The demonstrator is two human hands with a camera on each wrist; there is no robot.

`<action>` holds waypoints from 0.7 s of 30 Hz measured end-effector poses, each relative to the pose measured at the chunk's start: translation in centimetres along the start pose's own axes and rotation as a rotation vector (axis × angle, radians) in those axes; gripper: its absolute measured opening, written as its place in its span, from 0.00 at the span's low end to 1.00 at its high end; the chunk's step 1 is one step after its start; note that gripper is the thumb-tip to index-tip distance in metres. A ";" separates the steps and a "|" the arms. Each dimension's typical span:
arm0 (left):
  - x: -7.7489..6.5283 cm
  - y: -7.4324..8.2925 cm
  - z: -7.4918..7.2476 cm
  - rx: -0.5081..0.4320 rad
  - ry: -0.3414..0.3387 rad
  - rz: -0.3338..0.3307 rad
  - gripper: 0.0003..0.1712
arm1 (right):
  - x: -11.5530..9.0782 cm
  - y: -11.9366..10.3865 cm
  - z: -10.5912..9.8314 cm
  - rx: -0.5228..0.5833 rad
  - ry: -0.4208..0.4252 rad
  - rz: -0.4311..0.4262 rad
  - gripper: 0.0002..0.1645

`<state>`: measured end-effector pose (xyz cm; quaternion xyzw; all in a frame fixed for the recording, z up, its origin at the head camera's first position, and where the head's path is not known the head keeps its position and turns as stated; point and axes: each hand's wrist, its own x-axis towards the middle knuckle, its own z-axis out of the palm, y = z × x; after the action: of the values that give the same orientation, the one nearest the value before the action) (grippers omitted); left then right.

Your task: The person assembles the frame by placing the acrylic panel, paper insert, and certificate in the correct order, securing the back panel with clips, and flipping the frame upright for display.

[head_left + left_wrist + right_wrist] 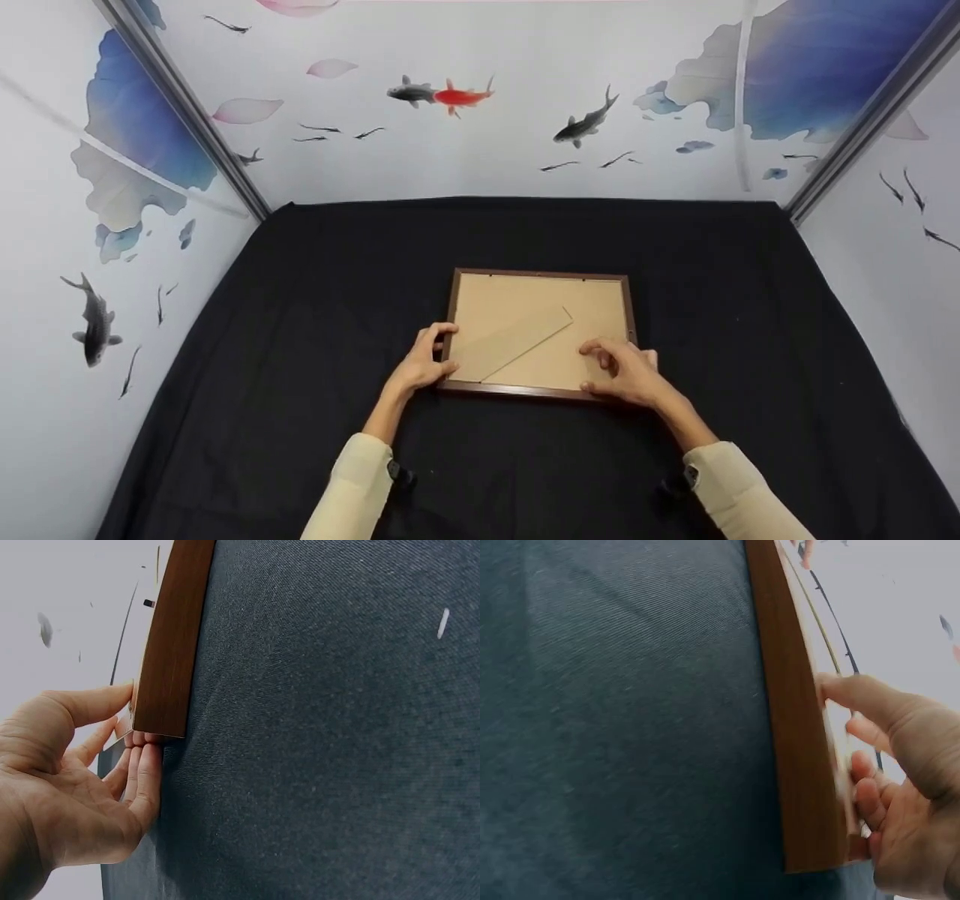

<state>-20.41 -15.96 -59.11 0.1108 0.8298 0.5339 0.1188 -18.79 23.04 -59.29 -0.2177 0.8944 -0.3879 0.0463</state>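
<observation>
A brown picture frame (517, 391) lies face down, its tan backing board (517, 300) facing up. Slanting across that board is a flat stand leg (517, 339) of similar colour. My left hand (417, 367) grips the frame's left side near the lower corner; in the left wrist view its thumb touches the inner edge of the frame (172, 645) while the other fingers curl at the side. At the lower right corner, my right hand (631, 373) holds the frame, thumb at the lower rim (799, 742) in the right wrist view, index finger bent over the board.
Black cloth (300, 315) covers the table under the frame. White panels (510, 157) printed with fish and petals stand at the back and both sides, with grey metal posts (862, 120) at the back corners. Small dark tabs (148, 604) sit along the frame's inner edge.
</observation>
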 end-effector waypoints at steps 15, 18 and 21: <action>0.0 0.0 0.3 0.018 0.006 -0.061 0.35 | 0.1 1.9 -2.4 0.188 0.075 -0.016 0.20; 0.1 0.1 0.3 0.014 0.000 -0.067 0.34 | 0.3 1.2 -2.9 0.205 0.134 -0.034 0.20; 0.1 0.3 0.2 0.004 0.002 -0.066 0.34 | 0.8 1.4 -3.2 0.219 0.173 -0.044 0.21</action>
<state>-20.44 -15.59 -58.96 0.0832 0.8340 0.5283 0.1355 -20.84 25.72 -58.00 -0.1967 0.8425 -0.5013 -0.0159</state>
